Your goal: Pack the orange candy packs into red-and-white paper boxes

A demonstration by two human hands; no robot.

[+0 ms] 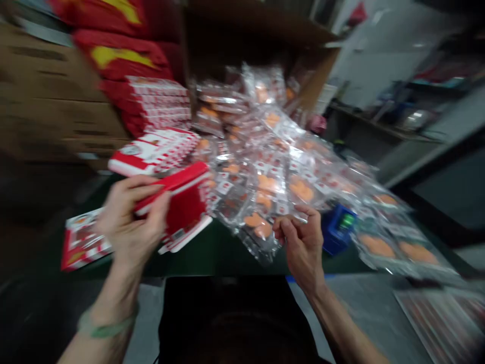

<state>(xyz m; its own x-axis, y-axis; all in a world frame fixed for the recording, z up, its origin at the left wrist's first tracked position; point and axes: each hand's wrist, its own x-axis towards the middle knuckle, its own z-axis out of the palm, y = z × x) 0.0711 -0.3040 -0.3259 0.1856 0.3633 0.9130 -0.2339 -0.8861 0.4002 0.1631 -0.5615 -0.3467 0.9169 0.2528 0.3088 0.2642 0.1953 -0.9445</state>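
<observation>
My left hand [132, 217] is closed around a red and white cardboard box [185, 210], with the thumb on the near face and white flaps standing out at the lower edge. My right hand [301, 242] has its fingers curled together at the right edge of a clear plastic packet [258, 227] with orange rounded pieces inside. Blur softens the fingertips, but they look pinched on that packet. Under my left wrist lies a flat red and white box [87, 237]. Beyond the held box rests a stack of similar boxes [155, 151].
A large heap of clear packets [265, 151] spills from an open brown carton [261, 25] onto the dark green table [223, 253]. Right of my right hand sits a blue device with a green display [339, 230]. Brown cartons [56, 96] and red bundles [121, 55] are piled at left.
</observation>
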